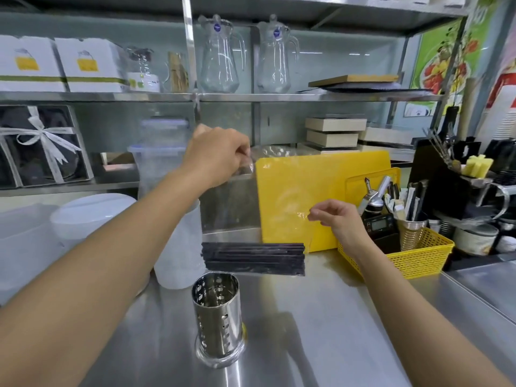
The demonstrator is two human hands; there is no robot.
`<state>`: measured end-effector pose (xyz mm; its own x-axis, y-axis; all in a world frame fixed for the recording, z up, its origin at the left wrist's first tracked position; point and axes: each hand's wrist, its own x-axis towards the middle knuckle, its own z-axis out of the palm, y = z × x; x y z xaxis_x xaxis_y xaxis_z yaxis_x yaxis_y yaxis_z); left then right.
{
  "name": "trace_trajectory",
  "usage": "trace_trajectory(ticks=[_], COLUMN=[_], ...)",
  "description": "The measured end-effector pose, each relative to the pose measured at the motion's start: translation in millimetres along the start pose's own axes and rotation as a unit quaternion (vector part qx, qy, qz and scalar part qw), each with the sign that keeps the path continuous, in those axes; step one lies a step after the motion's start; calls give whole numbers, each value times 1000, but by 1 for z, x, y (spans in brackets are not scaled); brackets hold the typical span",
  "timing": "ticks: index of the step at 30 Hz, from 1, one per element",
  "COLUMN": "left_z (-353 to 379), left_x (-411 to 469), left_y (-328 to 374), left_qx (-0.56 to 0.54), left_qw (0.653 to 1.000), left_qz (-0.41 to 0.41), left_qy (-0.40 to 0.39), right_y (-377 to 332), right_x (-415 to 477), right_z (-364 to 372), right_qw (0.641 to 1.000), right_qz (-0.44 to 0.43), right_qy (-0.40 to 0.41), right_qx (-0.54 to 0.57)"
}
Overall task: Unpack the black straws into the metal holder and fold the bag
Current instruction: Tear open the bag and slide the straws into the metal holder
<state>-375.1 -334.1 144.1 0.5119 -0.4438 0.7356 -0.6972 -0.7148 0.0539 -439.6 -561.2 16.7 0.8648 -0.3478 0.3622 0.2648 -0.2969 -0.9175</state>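
A clear plastic bag hangs in the air above the steel counter. A bundle of black straws lies crosswise in its bottom. My left hand pinches the bag's upper left corner, high up. My right hand pinches the bag's right edge, lower down. The perforated metal holder stands upright and empty on the counter, just below the straws and slightly to their left.
A yellow cutting board leans behind the bag. A yellow basket with utensils sits to the right. White plastic containers and a frosted jug stand at the left. Shelves with glass pitchers rise behind.
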Motion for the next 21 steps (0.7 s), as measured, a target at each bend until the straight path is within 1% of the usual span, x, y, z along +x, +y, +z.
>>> trace_trajectory(ticks=[1, 3, 9, 14, 18, 21], left_z=[0, -2, -4, -5, 0, 3], left_x=[1, 2, 3, 1, 2, 2], left_y=[0, -2, -8, -10, -10, -10], left_qx=[4, 9, 19, 2, 3, 5], left_qw=[1000, 1000, 1000, 999, 999, 999], left_qz=[-2, -6, -6, -7, 4, 5], left_qy=[-11, -6, -16, -40, -44, -41], right_y=[0, 4, 10, 12, 13, 13], right_x=[0, -1, 0, -2, -3, -1], right_z=[3, 9, 20, 26, 29, 35], right_qw=[1000, 999, 1000, 999, 996, 983], right_qz=[1, 4, 4, 5, 18, 41], right_qy=[-19, -47, -25, -40, -55, -21], right_qx=[-15, -26, -3, -3, 66, 178])
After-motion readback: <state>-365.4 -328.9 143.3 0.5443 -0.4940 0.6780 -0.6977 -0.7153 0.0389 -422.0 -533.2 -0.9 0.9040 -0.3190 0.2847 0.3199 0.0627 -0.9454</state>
